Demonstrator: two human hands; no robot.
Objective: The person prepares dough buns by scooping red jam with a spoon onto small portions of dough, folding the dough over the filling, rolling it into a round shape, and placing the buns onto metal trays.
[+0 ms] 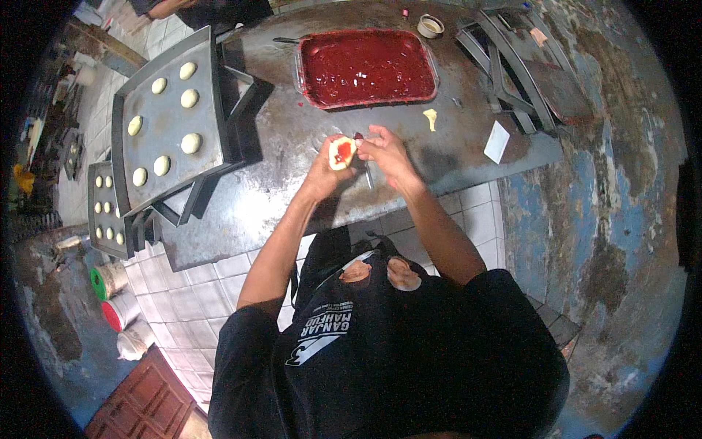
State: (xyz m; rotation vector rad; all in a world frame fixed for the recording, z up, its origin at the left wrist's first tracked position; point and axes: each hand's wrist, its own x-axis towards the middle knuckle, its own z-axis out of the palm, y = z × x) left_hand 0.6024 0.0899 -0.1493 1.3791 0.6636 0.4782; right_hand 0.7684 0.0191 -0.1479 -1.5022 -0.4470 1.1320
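In my left hand (pixel 327 173) lies a flattened piece of pale dough (pixel 336 162) with red filling at its middle, the fingers curled around its edge. My right hand (pixel 387 155) is close against it, thumb and fingers pinching a thin metal utensil (pixel 369 178). Dark red filling shows at the utensil's upper end; its kind is partly hidden by the fingers. Beyond both hands stands a clear rectangular dish (pixel 436 71) spread with glossy red filling (pixel 365 67).
At left, a raised metal tray (pixel 164 128) holds several dough balls, with another tray (pixel 93 219) below. A dough scrap (pixel 431 119), white card (pixel 496 142), small bowl (pixel 431 26) and metal stands (pixel 512 66) are on the metal table (pixel 278 197). Another person (pixel 219 13) stands across it.
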